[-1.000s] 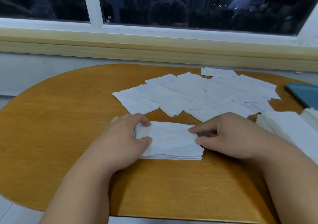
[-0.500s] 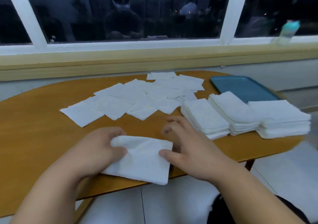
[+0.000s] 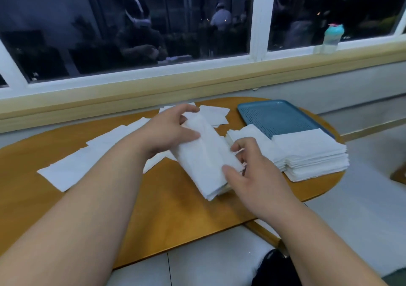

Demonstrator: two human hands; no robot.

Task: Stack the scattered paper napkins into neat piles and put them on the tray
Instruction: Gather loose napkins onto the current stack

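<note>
Change: the bundle of napkins you were squaring on the table is now lifted at frame centre | left hand grips its far end, right hand its near edge | tray upper right bare; finished piles beside it | judgement: bundle joins piles next.

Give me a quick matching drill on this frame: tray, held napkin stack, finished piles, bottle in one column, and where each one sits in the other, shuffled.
Things:
1. blue tray
2. held napkin stack
3. finished piles
4. bottle

Places:
A. on the window ledge, far right
B. between the left hand and right hand, lifted over the table
C. far right end of the table, nothing on its visible surface
D. on the table, at the tray's near edge

Pairs: 1-C, 2-B, 3-D, 4-A
</note>
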